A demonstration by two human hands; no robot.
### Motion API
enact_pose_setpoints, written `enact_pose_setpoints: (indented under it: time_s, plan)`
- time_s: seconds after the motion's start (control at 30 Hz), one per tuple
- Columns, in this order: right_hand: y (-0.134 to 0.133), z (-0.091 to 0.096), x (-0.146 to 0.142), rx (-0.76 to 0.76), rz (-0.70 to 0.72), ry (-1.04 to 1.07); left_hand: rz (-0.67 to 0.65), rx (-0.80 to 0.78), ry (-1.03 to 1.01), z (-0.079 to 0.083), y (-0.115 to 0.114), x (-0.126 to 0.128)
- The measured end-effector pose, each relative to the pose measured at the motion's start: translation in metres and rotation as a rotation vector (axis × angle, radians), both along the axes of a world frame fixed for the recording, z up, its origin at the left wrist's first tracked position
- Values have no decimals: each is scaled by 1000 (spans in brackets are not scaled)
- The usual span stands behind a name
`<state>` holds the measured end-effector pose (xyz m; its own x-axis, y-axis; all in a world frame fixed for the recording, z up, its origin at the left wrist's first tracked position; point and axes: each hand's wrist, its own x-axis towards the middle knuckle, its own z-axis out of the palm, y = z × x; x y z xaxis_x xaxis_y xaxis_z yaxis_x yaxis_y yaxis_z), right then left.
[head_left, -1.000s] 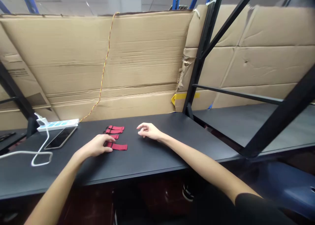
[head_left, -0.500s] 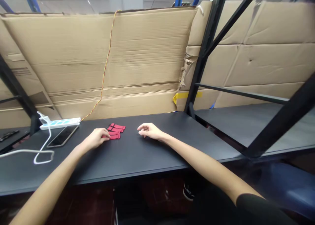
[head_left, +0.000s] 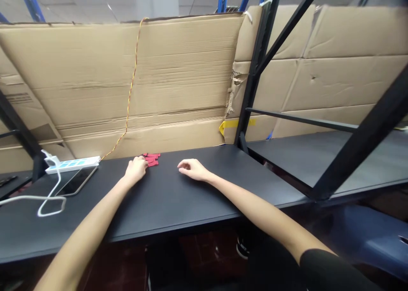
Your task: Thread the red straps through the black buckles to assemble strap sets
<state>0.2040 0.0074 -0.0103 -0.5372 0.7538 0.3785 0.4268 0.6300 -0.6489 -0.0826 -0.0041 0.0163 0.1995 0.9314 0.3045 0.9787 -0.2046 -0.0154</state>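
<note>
Small red fabric pieces [head_left: 153, 159] lie near the back of the black table, partly overlapping; the frames do not show what kind they are. My left hand [head_left: 136, 169] is at their left edge, its fingers closed on them and hiding part of the red cloth. To the right, my right hand [head_left: 193, 169] rests on the tabletop, apart from the fabric. Its fingers are loosely curved with a gap to the thumb, and nothing is in them.
A white power strip [head_left: 73, 165] with a plugged-in white cable [head_left: 51, 197] lies at the left, a phone [head_left: 77, 181] in front of it. Cardboard [head_left: 178, 70] walls the back, a twisted yellow-red cord [head_left: 130, 91] hanging down it. Black frame posts [head_left: 247, 95] stand to the right.
My left hand has moved away from me toward the back of the table, and the red fabric pieces have shifted back with it. My right hand stays nearly in place. The view has tilted slightly.
</note>
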Motion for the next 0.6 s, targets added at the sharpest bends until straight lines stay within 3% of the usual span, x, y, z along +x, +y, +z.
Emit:
enact_pose_setpoints:
  time_s: [0.07, 0.13, 0.2, 0.27, 0.4, 0.6]
  plan:
    - [4, 1, 7, 144, -53, -149, 20, 48, 34, -7, -1, 17]
    - [7, 0, 14, 199, -76, -279, -97, 5, -2, -16, -4, 37]
    - [8, -2, 19, 180, -89, -385, -191, -47, -50, -25, -8, 56]
    - [7, -5, 21, 117, -84, -474, -193, -142, -52, -30, -11, 71]
    - [6, -9, 21, 36, -33, -577, -191, -308, -11, -29, -15, 80]
    - [13, -6, 22, 57, 54, -616, -188, -354, 14, -21, -17, 82]
